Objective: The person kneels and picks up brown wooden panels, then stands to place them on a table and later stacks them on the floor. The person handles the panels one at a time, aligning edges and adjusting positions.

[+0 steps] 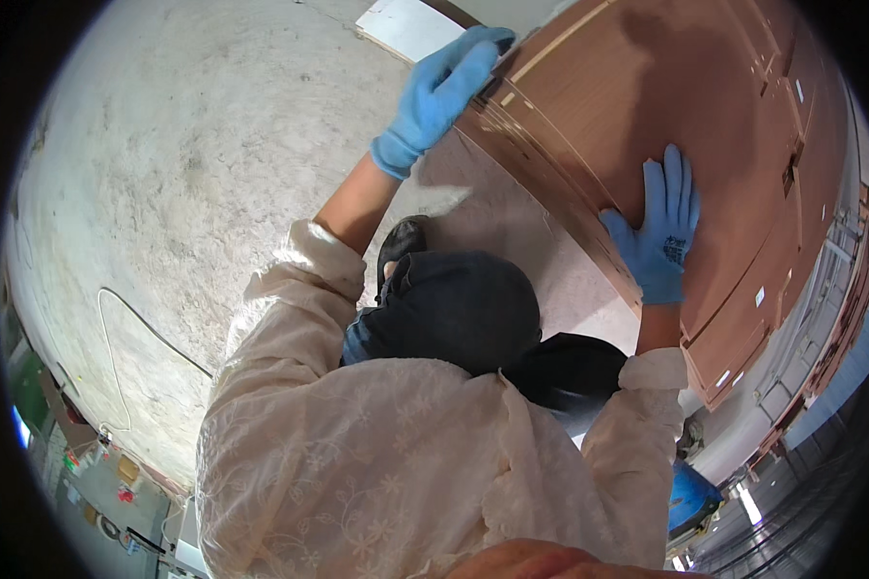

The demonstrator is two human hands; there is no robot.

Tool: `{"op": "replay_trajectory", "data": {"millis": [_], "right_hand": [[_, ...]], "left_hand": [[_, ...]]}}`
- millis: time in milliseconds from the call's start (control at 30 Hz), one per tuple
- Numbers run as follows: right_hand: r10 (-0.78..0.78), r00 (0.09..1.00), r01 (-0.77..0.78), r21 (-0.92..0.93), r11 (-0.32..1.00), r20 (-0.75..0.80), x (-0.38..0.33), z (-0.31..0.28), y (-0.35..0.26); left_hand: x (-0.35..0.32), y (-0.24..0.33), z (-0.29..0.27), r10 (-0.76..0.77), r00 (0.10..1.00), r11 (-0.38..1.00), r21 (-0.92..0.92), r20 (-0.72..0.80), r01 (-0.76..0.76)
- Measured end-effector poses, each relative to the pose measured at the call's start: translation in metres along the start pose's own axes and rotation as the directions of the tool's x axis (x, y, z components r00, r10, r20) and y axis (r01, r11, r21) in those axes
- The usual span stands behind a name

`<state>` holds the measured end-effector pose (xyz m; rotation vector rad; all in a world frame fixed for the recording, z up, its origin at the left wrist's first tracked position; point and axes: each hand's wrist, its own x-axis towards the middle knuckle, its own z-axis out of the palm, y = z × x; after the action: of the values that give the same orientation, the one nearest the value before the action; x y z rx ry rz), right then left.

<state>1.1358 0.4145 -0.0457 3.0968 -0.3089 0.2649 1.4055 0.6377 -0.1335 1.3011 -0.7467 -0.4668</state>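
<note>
**Both gloved hands on the stack of brown boards**

Your left hand (pixel 441 92), in a blue knitted glove, reaches up and away from you to the far corner of the stack of flat reddish-brown wooden boards (pixel 666 106). Its fingers curl over the top edge of the corner, so the hand is closed in a grip on that edge; the thumb side is hidden behind the board.

Your right hand (pixel 658 232), in the same kind of blue glove, lies flat and open on the broad face of the top board, fingers spread and pointing up the panel, palm pressed against the wood. It sits just inside the near long edge of the stack, well apart from the left hand.

The boards are stacked several deep, their layered edges showing as thin lines along the side facing you. Small white tags dot the surfaces toward the right.

Below the stack lies the pale grey, scuffed concrete floor (pixel 183 164), with a thin white cable (pixel 116 338) looping across it on your left. A flat white sheet (pixel 406 27) rests on the floor beyond the left hand. You wear a cream lace-patterned long-sleeved top (pixel 357 463), and a black shoe (pixel 401 239) shows near the foot of the stack.
</note>
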Motion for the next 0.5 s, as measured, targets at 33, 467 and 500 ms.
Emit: {"op": "replay_trajectory", "data": {"millis": [33, 467, 500], "right_hand": [[0.039, 0.999, -0.039, 0.012, 0.999, -0.015, -0.003, 0.0, -0.004], [-0.024, 0.975, -0.008, -0.145, 0.989, -0.221, -0.025, 0.039, -0.058], [-0.015, 0.967, -0.012, -0.105, 0.994, -0.253, -0.024, 0.042, -0.061]], "left_hand": [[-0.006, -0.001, 0.003, 0.034, 0.996, 0.999, 0.046, -0.084, -0.03], [-0.032, -0.007, 0.031, -0.177, 0.976, 0.981, 0.057, -0.129, 0.186], [-0.032, -0.007, 0.032, -0.162, 0.978, 0.985, 0.035, -0.134, 0.169]]}}
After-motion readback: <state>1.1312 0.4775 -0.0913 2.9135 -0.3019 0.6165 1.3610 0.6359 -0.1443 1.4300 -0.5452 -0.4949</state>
